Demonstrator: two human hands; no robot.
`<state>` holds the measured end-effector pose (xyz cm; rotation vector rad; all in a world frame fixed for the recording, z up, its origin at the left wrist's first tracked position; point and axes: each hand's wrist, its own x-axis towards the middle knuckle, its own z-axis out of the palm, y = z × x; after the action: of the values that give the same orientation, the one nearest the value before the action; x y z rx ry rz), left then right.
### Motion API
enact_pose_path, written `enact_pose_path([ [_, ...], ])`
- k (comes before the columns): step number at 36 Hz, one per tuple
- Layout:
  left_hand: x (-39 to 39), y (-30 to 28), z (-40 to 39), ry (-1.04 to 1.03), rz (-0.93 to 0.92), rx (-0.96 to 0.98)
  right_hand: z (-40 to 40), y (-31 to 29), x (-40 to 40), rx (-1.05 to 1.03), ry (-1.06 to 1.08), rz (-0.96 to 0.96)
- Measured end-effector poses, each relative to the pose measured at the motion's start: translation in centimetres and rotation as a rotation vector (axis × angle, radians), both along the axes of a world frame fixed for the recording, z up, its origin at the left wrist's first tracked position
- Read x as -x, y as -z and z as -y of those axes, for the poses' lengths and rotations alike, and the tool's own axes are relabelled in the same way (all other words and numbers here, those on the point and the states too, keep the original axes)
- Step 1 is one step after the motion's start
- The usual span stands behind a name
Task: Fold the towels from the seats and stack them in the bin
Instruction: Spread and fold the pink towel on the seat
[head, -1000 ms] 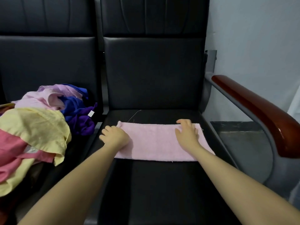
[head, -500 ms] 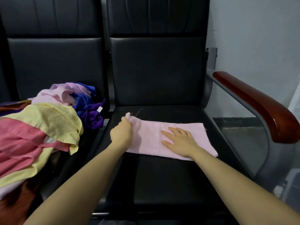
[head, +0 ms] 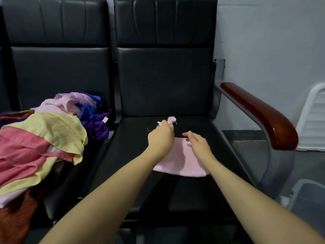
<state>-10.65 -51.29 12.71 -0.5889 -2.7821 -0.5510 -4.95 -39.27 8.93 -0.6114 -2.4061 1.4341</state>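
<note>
Black padded seats [head: 158, 191] in a row against a pale wall, so basically a waiting-room bench being used as a folding table. On the right seat there's a pink towel [head: 182, 162], lying flat on the cushion, which makes sense since the seat is the only firm flat spot around.

Left hand [head: 161, 138] pinches the towel's left end and has it lifted up over the rest, with a bit of cloth poking out above the fingers. Looks to me like it's carrying that end across to the right for the next fold. Right hand [head: 198, 145] hovers over the towel's right half, fingers relaxed and spread, gripping nothing, probably ready to pin the cloth down or catch the incoming edge. Can't tell if it's actually touching.

Over on the left seat sits the messy pile of towels [head: 44, 138], yellow, pink, blue, purple, so plenty left to do. What I take to be the bin [head: 307, 196] is the grey thing on the floor at lower right, by the wooden armrest [head: 260, 113], within easy reach.
</note>
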Motion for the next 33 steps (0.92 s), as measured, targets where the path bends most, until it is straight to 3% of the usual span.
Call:
enact_pose_path([
  [3, -1.9, 0.4, -2.2, 0.1, 0.097, -0.057, -1.7, -0.4, -1.1, -0.018, 0.11, 0.007],
  [8, -3.6, 1.2, -4.3, 0.315, 0.468, -0.071, -3.8, 0.1, -2.4, -0.077, 0.226, 0.173],
  [14, -2.2, 1.8, -2.6, 0.073, 0.168, 0.056, -3.5, 1.2, -2.4, -0.291, 0.281, 0.261],
  [21, 0.3, 4.8, -0.2, -0.13, 0.268, 0.221, -1.8, 1.2, -1.1, -0.58, 0.295, 0.57],
  [29, 0.6, 6.3, 0.3, -0.102, 0.244, 0.148, -0.4, 1.4, 0.2, -0.527, 0.246, 0.604],
  [33, 0.3, 6.0, 0.2, -0.111, 0.249, 0.105, 0.8, 1.3, -0.1, -0.6, 0.202, 0.483],
])
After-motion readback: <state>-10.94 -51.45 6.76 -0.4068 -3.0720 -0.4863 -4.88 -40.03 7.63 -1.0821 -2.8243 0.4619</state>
